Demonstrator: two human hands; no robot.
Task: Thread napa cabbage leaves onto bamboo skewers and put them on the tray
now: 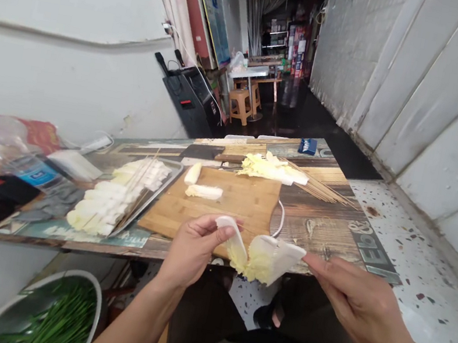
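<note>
My left hand (194,242) pinches a pale napa cabbage leaf (227,233) between thumb and fingers, over the near edge of the wooden cutting board (242,197). At the right end of a second, wider cabbage leaf (278,257), the fingertips of my right hand (350,287) are closed; whether a thin skewer is also between them I cannot tell. The two leaves meet at their yellow frilly parts. Two short cabbage pieces (205,192) lie on the board. Behind it rests a pile of loose cabbage leaves (273,170) beside bamboo skewers (324,187).
Left of the board, a metal tray (176,174) holds rows of skewered cabbage (104,200). Plastic packaging (7,144) crowds the table's left end. A blue packet (308,146) lies at the far corner. Below left stands a metal bowl (99,296) of long green stalks (66,314).
</note>
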